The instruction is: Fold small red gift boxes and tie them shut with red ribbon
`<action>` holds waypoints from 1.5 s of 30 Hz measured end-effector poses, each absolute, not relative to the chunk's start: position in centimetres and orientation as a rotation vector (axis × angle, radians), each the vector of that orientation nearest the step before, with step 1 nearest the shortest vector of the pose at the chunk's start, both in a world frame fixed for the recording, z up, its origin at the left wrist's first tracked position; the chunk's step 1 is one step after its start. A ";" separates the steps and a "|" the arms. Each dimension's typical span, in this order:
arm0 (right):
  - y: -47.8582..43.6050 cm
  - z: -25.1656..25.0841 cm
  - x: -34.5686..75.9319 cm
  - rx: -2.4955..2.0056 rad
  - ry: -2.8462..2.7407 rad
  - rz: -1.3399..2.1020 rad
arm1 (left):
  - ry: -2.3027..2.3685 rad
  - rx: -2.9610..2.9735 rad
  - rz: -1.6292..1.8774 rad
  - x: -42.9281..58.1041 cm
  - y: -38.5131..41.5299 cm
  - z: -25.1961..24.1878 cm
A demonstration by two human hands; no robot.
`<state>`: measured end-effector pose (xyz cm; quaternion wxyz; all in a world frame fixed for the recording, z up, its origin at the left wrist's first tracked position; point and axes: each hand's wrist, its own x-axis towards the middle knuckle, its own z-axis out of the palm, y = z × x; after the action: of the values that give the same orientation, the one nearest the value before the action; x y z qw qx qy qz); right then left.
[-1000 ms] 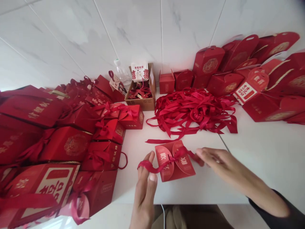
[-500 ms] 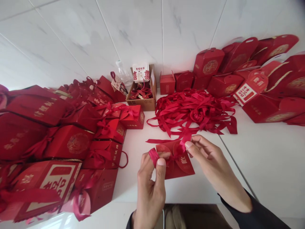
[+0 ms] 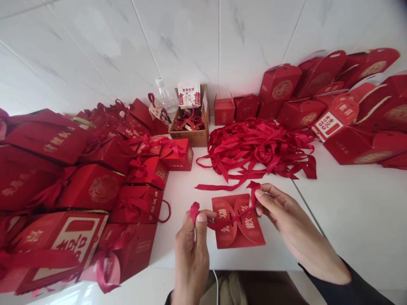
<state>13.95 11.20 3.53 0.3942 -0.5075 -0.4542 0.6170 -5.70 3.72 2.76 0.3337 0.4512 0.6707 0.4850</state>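
In front of me on the white table is a red gift box [image 3: 226, 237] with gold writing and two curved flaps meeting on top. A red ribbon [image 3: 253, 199] crosses the flaps, with a knot at the middle. My left hand [image 3: 194, 241] pinches one end of it to the left of the box, the end poking up above the fingers. To the right, my right hand [image 3: 282, 216] grips the other end between thumb and fingers. Both ends are stretched away from the knot.
Behind the box lies a tangled heap of red ribbons [image 3: 260, 148]. A cardboard box [image 3: 189, 135] holding red items stands by the wall, a clear plastic bottle [image 3: 163, 95] beside it. Ribboned red boxes [image 3: 92, 186] fill the left; more red boxes [image 3: 359, 144] stand at the right.
My hands have moved apart, drawing the ribbon out sideways. The knot is now small over the flaps, and the box has shifted slightly, showing more of its top.
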 end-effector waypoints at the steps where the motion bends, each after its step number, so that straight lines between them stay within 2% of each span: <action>1: 11.2 3.6 14.0 -1.287 -1.160 1.557 | 1.740 1.143 1.264 -5.9 3.7 2.9; 4: 11.1 4.4 13.9 -1.299 -1.250 1.476 | 1.662 1.061 1.264 -6.5 3.8 3.9; 8: 11.3 5.7 13.8 -1.316 -1.482 1.362 | 1.553 1.232 1.113 -6.7 5.4 6.0; 13: 11.8 6.1 13.7 -1.414 -1.749 1.173 | 1.817 1.519 0.862 -6.3 7.9 7.4; 16: 11.9 6.0 13.8 -1.495 -1.796 1.046 | 1.894 1.520 0.886 -6.0 8.0 7.5; 23: 11.6 5.7 15.0 -1.545 -1.842 0.963 | 1.583 1.343 0.913 -6.8 7.4 7.4; 31: 11.5 5.6 15.2 -1.530 -1.954 0.875 | 1.930 1.423 0.905 -5.8 7.5 6.2; 38: 10.8 5.7 15.4 -1.311 -1.958 0.732 | 1.581 1.415 1.088 -5.9 7.1 8.1; 45: 9.9 7.1 14.2 -1.207 -2.003 0.824 | 1.906 1.666 1.092 -5.6 7.7 7.5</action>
<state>14.22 9.89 7.11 0.3248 -0.4605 -0.7640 0.3142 -5.64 7.68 7.45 0.1908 0.5932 0.6786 0.3888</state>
